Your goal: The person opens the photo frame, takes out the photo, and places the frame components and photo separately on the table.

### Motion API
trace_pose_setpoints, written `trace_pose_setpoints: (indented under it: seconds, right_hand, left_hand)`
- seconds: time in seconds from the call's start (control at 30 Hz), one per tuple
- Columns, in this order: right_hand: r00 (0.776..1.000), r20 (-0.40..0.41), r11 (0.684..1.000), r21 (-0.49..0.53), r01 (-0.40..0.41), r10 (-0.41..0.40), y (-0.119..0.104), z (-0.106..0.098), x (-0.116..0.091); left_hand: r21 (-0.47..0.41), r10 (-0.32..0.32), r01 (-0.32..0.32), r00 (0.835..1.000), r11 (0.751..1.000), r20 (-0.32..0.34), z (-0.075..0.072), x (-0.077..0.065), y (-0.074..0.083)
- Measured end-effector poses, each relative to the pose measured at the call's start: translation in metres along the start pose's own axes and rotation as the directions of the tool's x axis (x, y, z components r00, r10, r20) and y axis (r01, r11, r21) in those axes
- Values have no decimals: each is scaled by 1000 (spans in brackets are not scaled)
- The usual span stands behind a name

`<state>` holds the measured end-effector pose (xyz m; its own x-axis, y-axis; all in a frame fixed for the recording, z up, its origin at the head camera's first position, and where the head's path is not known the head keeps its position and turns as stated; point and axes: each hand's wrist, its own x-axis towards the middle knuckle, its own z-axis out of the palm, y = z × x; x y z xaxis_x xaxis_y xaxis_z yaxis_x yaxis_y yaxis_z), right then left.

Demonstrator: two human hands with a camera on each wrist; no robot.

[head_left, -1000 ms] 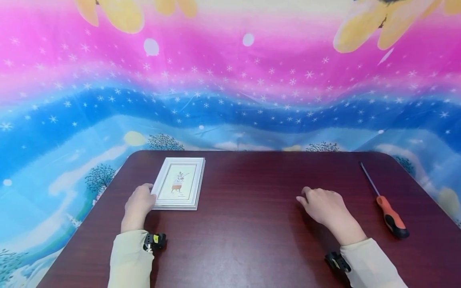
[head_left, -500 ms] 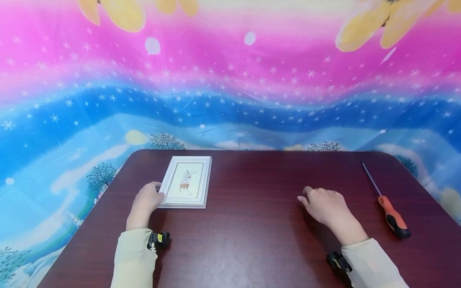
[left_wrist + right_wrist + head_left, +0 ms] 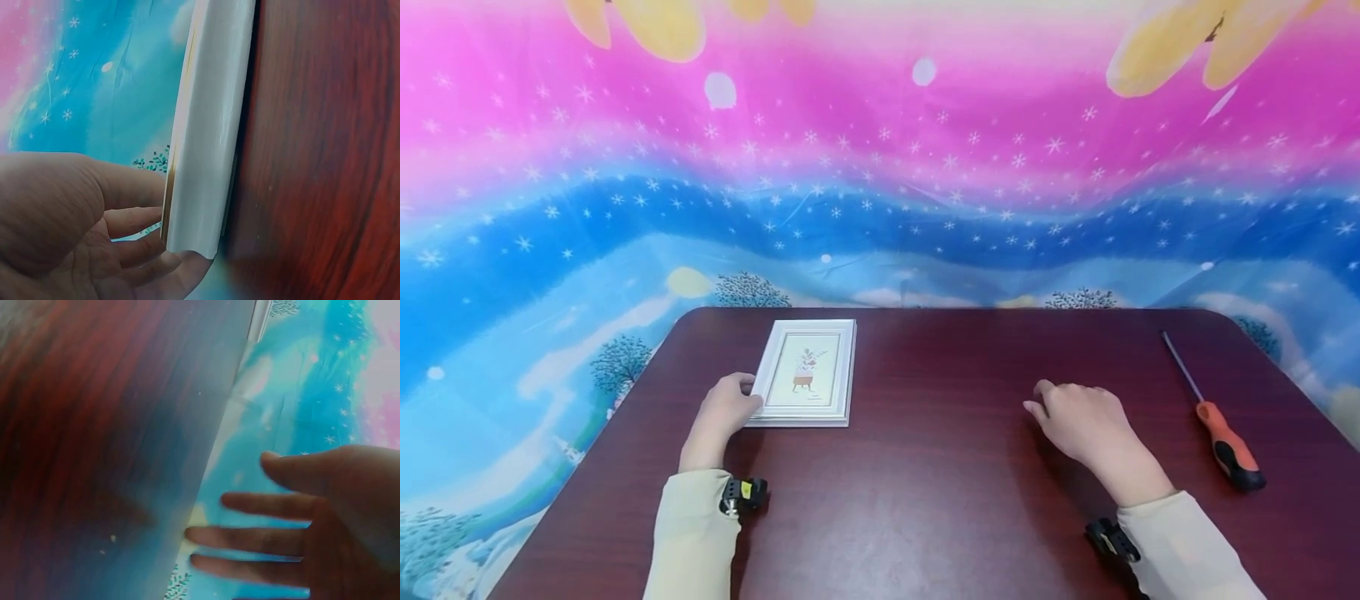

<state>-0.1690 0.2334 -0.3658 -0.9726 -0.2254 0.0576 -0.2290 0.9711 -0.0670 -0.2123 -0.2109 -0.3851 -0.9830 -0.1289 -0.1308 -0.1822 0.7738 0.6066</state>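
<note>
A white picture frame (image 3: 806, 375) with a small plant print lies face up, or nearly so, on the left side of the table. At its left edge, my left hand (image 3: 722, 410) grips it near the lower left corner. From the left wrist view, the moulded white side of the picture frame (image 3: 206, 131) shows, with the left hand's fingers (image 3: 156, 269) reaching around its end. My right hand (image 3: 1082, 423) is held over the right half of the table with nothing in it. Its fingers (image 3: 250, 540) extend loosely and apart in the right wrist view.
On the right of the dark red wooden table (image 3: 925, 492) lies a screwdriver (image 3: 1228, 446) with an orange and black handle, its shaft towards the far edge. A colourful printed cloth (image 3: 880, 183) hangs behind the table.
My left hand has moved right across the table, bringing the picture frame with it. The right hand and the screwdriver stay in place, while the head view shifts slightly.
</note>
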Motion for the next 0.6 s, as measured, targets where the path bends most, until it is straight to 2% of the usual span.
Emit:
trace_pose_setpoints:
  seconds: [0.13, 0.23, 0.43, 0.6]
  right_hand:
    - [993, -101, 998, 2, 62, -62, -3, -4, 3]
    - [985, -143, 994, 31, 107, -101, -5, -9, 4]
    - [982, -125, 978, 139, 156, -139, -6, -9, -2]
    - [981, -124, 979, 120, 163, -148, 4, -5, -9]
  left_hand:
    - [-22, -1, 1, 1000, 1000, 7, 2, 1, 1]
    - [-30, 2, -2, 1000, 1000, 1, 5, 4, 2]
    - [-91, 24, -25, 1000, 996, -4, 10, 10, 0]
    - [-91, 24, -23, 1000, 996, 5, 14, 11, -2]
